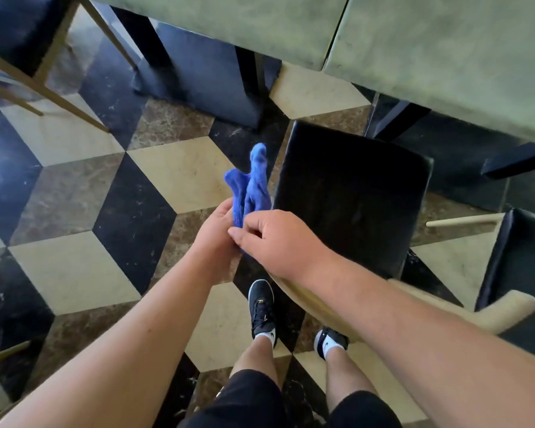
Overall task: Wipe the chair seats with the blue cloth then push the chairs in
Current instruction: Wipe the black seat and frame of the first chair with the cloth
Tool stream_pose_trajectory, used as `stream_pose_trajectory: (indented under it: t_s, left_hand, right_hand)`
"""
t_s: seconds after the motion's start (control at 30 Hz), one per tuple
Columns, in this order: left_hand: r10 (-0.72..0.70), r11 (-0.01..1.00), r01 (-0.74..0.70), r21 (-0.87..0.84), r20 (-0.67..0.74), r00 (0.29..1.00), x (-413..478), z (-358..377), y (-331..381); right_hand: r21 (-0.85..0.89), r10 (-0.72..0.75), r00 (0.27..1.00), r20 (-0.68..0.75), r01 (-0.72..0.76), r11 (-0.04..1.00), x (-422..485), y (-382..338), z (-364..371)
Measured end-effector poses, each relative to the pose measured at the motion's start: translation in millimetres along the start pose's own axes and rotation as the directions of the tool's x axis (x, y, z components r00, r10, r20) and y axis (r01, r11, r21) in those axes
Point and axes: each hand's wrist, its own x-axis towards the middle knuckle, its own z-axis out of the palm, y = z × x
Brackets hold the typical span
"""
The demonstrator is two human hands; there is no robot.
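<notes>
Beside the chair point(349, 193), gripping the cloth point(250, 180) in a curled left hand point(213, 236), pinching it with the right hand point(278, 242), perhaps risking a drop through a loose regrip.

We stand just behind a chair point(349, 196), its seat ahead and slightly right, with the table point(430, 50) beyond it. Our left hand point(217, 233) and right hand point(275, 239) meet just left of the seat, both holding the cloth point(250, 183), which sticks out past them. A second chair point(525, 267) sits further right. A third chair point(16, 29) stands far left, past the table's pedestal point(198, 78).
</notes>
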Motion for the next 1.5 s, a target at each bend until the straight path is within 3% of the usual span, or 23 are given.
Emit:
stream_pose_trajectory:
  t_s: [0.1,0.2,0.37,0.47,0.63,0.7,0.77,0.87,0.93,1.0,1.13,1.23,1.3,1.37,1.5]
  left_hand:
    - [0.044,0.984,-0.046,0.170,0.018,0.999,3,-2,6]
    - [0.031,0.966,-0.033,0.255,0.010,0.999,5,3,9]
    - [0.144,0.944,-0.112,0.311,-0.081,0.986,6,10,-5]
    - [0.241,0.941,-0.180,0.287,-0.196,0.950,6,18,-13]
    - [0.358,0.915,-0.263,0.306,-0.316,0.879,2,40,-23]
    - [0.466,0.821,-0.238,0.519,-0.369,0.804,1,47,-26]
    - [0.597,0.620,-0.125,0.774,-0.362,0.716,-1,49,-31]
    - [0.665,0.280,-0.087,0.956,-0.127,0.736,-21,67,-46]
    - [0.602,-0.031,-0.124,0.992,0.117,0.790,-37,86,-73]
    - [0.481,-0.162,-0.158,0.974,0.218,0.849,-58,110,-105]
    - [0.208,-0.155,-0.198,0.968,0.228,0.951,-97,162,-151]
    - [0.057,-0.254,-0.431,0.866,0.458,0.887,-116,200,-181]
    - [-0.034,-0.315,-0.500,0.807,0.517,0.855,-117,218,-189]
    - [-0.086,-0.346,-0.514,0.785,0.519,0.850,-111,226,-187]
    - [-0.113,-0.415,-0.565,0.713,0.576,0.810,-107,226,-181]
  right_hand:
    - [0.037,0.104,0.984,-0.145,-0.100,0.994,-5,3,7]
    - [-0.045,0.133,0.977,-0.165,-0.142,0.989,-5,8,17]
    - [-0.310,0.008,0.977,-0.213,-0.076,0.948,-39,29,36]
    - [-0.514,-0.139,0.973,-0.185,0.024,0.857,-76,50,37]
    - [-0.571,-0.231,0.962,-0.149,0.107,0.814,-145,92,20]
    - [-0.589,-0.252,0.958,-0.137,0.126,0.798,-170,109,5]
    - [-0.604,-0.246,0.959,-0.140,0.114,0.789,-194,128,-14]
    - [-0.636,-0.222,0.958,-0.180,0.059,0.770,-227,159,-42]
    - [-0.640,-0.214,0.953,-0.214,0.029,0.768,-247,178,-56]
    - [-0.642,-0.209,0.941,-0.267,-0.011,0.767,-265,196,-70]
    - [-0.586,-0.124,0.901,-0.416,-0.161,0.794,-289,224,-99]
    - [-0.506,-0.027,0.887,-0.461,-0.238,0.829,-286,231,-116]
    - [-0.489,0.022,0.866,-0.500,-0.303,0.818,-273,228,-126]
    - [-0.534,0.080,0.862,-0.500,-0.380,0.755,-256,223,-137]
    - [-0.723,0.226,0.884,-0.410,-0.466,0.511,-223,207,-150]
